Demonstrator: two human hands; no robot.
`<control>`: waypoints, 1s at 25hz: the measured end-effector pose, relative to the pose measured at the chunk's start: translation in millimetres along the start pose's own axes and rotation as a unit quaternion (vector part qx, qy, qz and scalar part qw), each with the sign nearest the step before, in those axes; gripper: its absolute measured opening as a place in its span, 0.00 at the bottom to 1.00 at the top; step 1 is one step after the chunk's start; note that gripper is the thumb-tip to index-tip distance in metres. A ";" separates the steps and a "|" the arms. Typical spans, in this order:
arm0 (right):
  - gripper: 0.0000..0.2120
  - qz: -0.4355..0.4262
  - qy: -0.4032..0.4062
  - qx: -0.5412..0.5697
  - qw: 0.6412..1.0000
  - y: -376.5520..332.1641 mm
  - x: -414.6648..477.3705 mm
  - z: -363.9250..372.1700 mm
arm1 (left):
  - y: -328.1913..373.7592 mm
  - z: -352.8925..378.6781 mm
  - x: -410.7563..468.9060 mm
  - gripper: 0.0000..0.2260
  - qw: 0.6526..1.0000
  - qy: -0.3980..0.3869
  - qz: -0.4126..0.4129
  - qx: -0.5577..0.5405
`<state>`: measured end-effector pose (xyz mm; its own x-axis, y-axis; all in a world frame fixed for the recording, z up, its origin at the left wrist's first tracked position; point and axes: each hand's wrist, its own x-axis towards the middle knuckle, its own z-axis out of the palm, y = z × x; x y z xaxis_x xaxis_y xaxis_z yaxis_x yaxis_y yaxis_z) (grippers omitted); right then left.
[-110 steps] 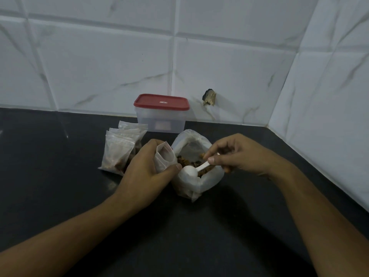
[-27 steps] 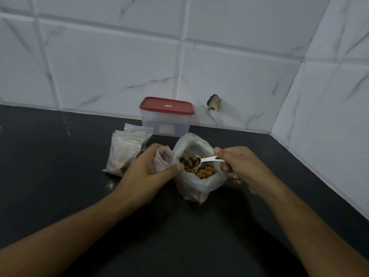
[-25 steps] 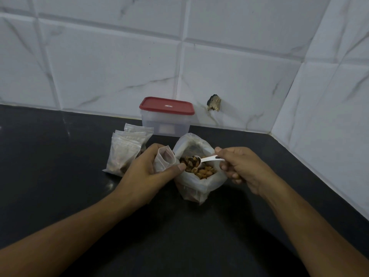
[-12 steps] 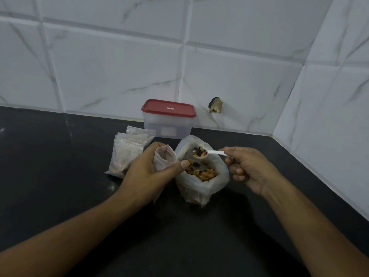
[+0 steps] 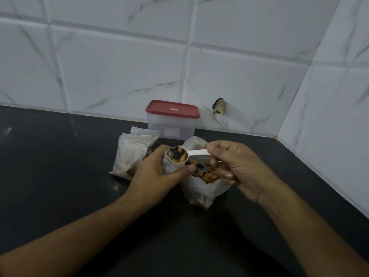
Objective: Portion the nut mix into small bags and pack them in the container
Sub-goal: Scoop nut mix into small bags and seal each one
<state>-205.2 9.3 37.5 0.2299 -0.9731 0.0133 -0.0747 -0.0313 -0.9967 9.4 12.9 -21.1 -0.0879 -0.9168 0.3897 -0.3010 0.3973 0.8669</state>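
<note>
Well, toward the left of the counter [image 5: 50,166], a pile of filled small bags [image 5: 133,154] is lying in overlapping layers, just beside the left hand [image 5: 155,176]. That hand is curling its fingers [image 5: 159,153] and thumb round an open small bag [image 5: 169,165], holding it upright with the mouth facing up. Behind, close to the counter's back edge by the tiled wall [image 5: 119,76], a clear container [image 5: 171,126] is standing with its red lid [image 5: 172,108] on. A white spoon [image 5: 196,152], loaded with nuts and dark bits, is hovering with its bowl right over the small bag's mouth. Below the handle, a big open bag [image 5: 201,190] is sitting on the counter, showing nut mix [image 5: 207,176] inside. The right hand [image 5: 241,170] is pinching the spoon's handle between thumb and fingers [image 5: 221,146], while its lower fingers are curling against the big bag's rim. Further right, a dark chipped spot [image 5: 219,106] is showing on the wall.
</note>
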 end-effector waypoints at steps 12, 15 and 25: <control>0.07 -0.208 -0.012 -0.278 0.938 -2.4 -9.7 13.9 | -1.9 1.0 -0.2 0.17 1.000 0.008 0.014 0.003; 0.07 -0.198 -0.037 -0.281 0.938 -1.8 -10.0 13.8 | -3.4 0.5 0.9 0.16 1.000 0.006 0.010 0.013; 0.09 -0.093 0.024 -0.042 0.994 -1.6 -4.0 5.7 | 2.5 1.3 0.2 0.21 0.996 0.000 -0.011 -0.091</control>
<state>-200.5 14.6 38.6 0.2006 -0.9584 0.2030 -0.1163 -0.2290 -0.9664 7.4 13.7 -19.3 -0.0825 -0.9253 0.3700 -0.1253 0.3780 0.9173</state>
